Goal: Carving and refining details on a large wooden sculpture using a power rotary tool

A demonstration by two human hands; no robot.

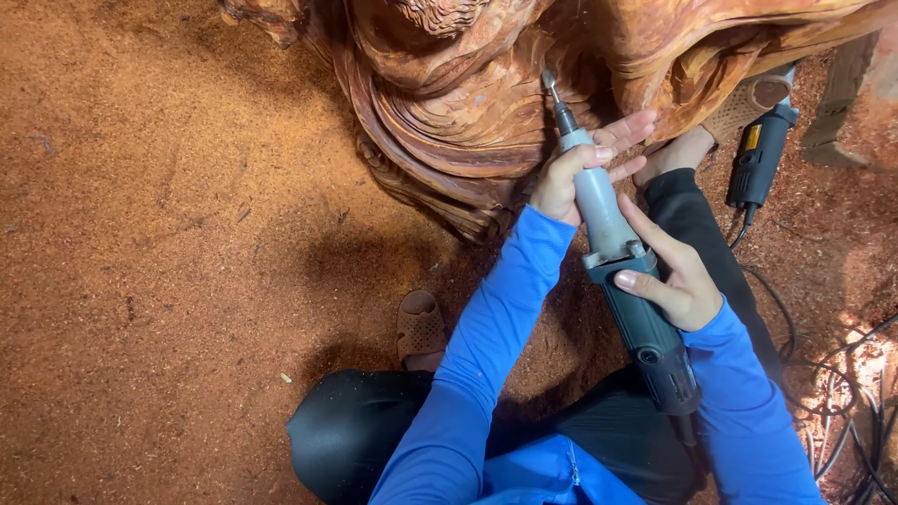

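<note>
Warm, even light w/ soft shadows by the legs – sharp focus, slight wide-angle edge bend.

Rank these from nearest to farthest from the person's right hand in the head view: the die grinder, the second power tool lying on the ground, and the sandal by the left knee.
From the right hand:
1. Die grinder, gripped in that hand.
2. Second power tool, up and to the right on the sawdust.
3. Sandal, far to the left.
</note>
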